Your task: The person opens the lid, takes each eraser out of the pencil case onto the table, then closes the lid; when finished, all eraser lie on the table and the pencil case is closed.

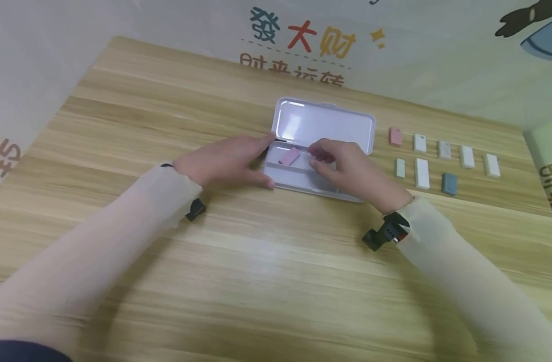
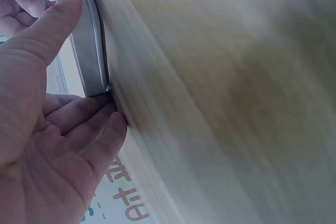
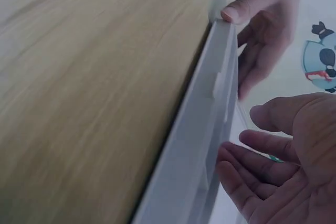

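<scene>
A pale plastic pencil case [image 1: 298, 177] lies on the table, its lid [image 1: 326, 123] raised at the back. In its rear compartment a pink eraser-like block [image 1: 289, 156] rests at a slant. My left hand [image 1: 231, 161] grips the case's left end. The left wrist view shows that thumb on the case wall [image 2: 88, 51] and the other fingers against the end. Over the case's right half hovers my right hand [image 1: 348, 163], loosely bent. The right wrist view shows a gap between this right hand's thumb and fingers [image 3: 262, 169], with nothing held there.
Right of the case, small blocks stand in two rough rows: a pink one [image 1: 395, 136], a pale green one [image 1: 400, 168], a blue one [image 1: 449, 184] and several white or grey ones, one a long white block [image 1: 422, 173]. A printed cloth [image 1: 190, 25] hangs behind the wooden table [image 1: 240, 271].
</scene>
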### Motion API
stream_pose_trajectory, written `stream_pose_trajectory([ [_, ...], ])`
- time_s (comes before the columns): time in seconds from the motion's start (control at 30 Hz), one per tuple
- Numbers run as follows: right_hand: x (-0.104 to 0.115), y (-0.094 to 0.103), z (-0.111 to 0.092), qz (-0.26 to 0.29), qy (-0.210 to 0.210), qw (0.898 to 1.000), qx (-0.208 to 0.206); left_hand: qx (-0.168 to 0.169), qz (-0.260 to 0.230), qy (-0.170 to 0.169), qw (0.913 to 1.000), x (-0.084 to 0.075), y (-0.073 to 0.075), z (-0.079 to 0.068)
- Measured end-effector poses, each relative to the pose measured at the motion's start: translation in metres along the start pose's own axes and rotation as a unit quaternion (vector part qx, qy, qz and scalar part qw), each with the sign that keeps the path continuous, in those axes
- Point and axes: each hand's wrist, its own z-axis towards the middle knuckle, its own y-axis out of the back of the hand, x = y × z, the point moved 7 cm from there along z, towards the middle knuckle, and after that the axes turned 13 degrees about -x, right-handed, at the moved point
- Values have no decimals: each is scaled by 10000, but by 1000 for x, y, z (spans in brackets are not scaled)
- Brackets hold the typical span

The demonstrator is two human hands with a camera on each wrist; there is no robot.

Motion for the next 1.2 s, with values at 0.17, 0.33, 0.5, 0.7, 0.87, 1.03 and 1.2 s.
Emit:
stream_pose_trajectory([
  [0.17,2,-8,10,93,-65,9999,52,55,68,-37,10000,0,0,1],
  [0.33,8,-14,16,156,-65,9998,92,57,59,-21,10000,1,1,0],
  [0.5,10,-18,19,166,-71,9998,112,42,42,-35,10000,0,2,-1],
  [0.7,9,-18,19,187,-174,9997,66,69,62,-59,9999,0,2,0],
  [0.87,13,-17,20,302,-65,9995,-62,83,56,-64,9999,-1,1,0],
  [1.03,19,-17,21,548,115,9982,-197,135,109,-39,9998,-1,0,0],
  [1.2,25,-21,21,860,252,9959,-133,74,120,-123,9998,-1,2,1],
])
